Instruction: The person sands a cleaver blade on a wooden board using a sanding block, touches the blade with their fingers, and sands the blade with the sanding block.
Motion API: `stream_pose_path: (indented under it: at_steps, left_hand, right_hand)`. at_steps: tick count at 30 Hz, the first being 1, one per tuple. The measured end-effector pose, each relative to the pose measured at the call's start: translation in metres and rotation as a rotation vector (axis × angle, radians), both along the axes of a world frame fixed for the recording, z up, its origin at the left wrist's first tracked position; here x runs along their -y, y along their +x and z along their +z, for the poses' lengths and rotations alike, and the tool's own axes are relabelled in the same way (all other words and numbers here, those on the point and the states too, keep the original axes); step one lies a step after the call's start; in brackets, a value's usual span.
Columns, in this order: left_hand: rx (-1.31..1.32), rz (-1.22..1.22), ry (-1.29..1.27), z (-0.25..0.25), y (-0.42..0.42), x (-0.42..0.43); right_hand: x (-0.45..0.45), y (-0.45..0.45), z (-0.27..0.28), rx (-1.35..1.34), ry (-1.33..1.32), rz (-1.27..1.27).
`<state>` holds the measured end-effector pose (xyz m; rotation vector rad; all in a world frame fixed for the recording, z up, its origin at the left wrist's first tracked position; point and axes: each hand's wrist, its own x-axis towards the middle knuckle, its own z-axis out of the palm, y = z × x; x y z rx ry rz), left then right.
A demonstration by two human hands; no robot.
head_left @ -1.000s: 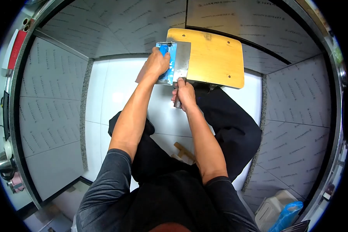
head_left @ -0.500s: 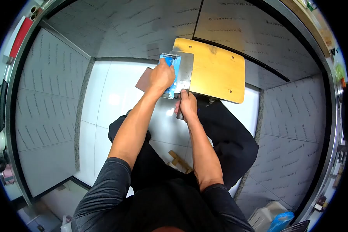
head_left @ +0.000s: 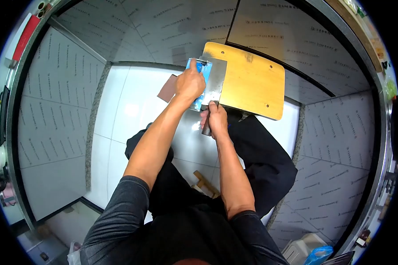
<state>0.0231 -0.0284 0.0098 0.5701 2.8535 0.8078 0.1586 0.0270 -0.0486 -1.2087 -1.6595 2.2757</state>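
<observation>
My right hand is wrapped round the dark handle of a cleaver. Its broad grey blade points away from me, and its right side overlaps the left edge of a yellow wooden stool top. My left hand grips a blue hand sander with a metal clip at its far end, index finger stretched along it. The sander lies against the left part of the blade; their contact face is hidden. Just left of that hand, a reddish-brown sheet, apparently sandpaper, rests on the floor.
White tiles cover the floor between my legs and the grey panels. Under me is a small wooden piece. A pale container and a blue plastic bag stand at lower right.
The hands, cleaver, sander and stool all sit slightly further right in the view, as the camera has shifted. Both hands keep their grip.
</observation>
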Motion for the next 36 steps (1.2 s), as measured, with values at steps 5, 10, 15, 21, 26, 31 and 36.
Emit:
stream_pose_path:
  at_steps: [5, 10, 15, 21, 26, 31, 36]
  left_hand:
    - [-0.059, -0.053, -0.074, -0.001, 0.002, -0.002]
    - [-0.070, -0.040, -0.071, 0.000, 0.004, -0.004]
    - [-0.100, -0.027, -0.070, 0.000, -0.004, -0.011]
    - [-0.102, -0.010, -0.065, 0.001, -0.011, -0.022]
    - [-0.081, -0.002, -0.076, 0.002, -0.004, -0.016]
    - [-0.101, -0.005, -0.063, 0.004, -0.007, -0.020]
    - [-0.151, 0.003, -0.041, -0.004, -0.029, -0.036]
  right_hand:
    - [-0.005, 0.003, -0.011, -0.100, -0.106, 0.044]
    - [-0.002, 0.002, 0.001, -0.051, -0.083, 0.028]
    - [0.005, -0.004, 0.007, -0.018, -0.035, -0.018]
    - [0.007, -0.004, 0.009, 0.013, 0.030, -0.027]
    - [0.007, -0.005, 0.009, 0.025, 0.017, -0.032]
    - [0.009, -0.007, 0.009, 0.015, 0.047, -0.051]
    - [0.007, -0.008, 0.011, 0.086, 0.037, -0.044]
